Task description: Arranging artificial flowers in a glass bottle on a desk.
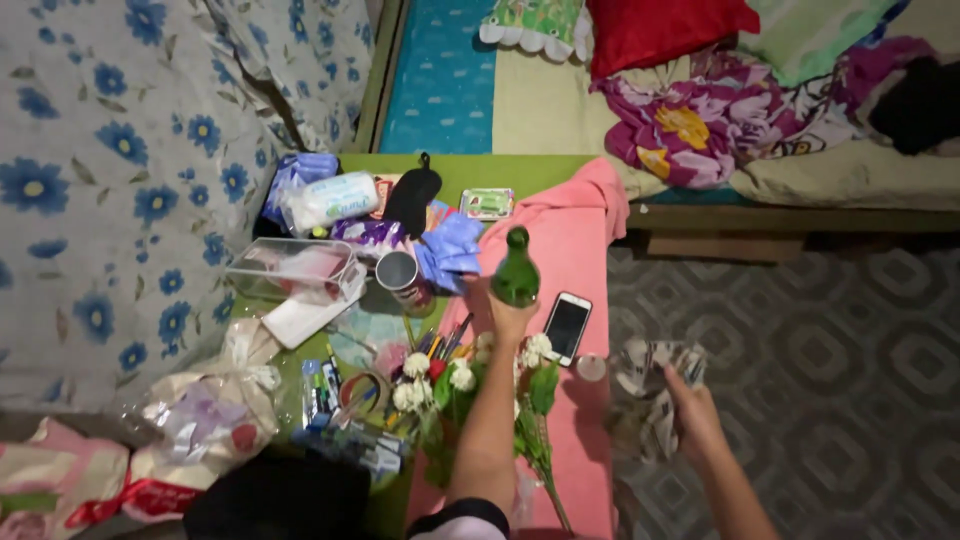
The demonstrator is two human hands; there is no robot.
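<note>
Cluttered and low, the green table [520,170] stands against a bed, half covered by a pink cloth [580,250], with patterned flooring to its right. Nearest me, the person's right hand [690,415] hangs off the table's edge over the floor, fingers [672,385] curled shut round a crumpled sheet of printed paper [645,385]. Just left of that paper a small round lid or cap [591,367] lies on the cloth; I cannot tell which. Below the left forearm lie white artificial flowers [455,375] with green stems, partly on the cloth.

Farther along, the left hand [508,318] has its fingers closed round the lower body of a green glass bottle [516,270], which stands upright on the cloth. A smartphone [567,326] lies face up just right of those fingers. Beyond and to their left sit a tin can [402,275], a clear plastic box [290,270] and blue gloves [450,250].

By my reckoning the bottle is being steadied while the paper is brought over; the next move needs the paper carried left, clear of the phone.
</note>
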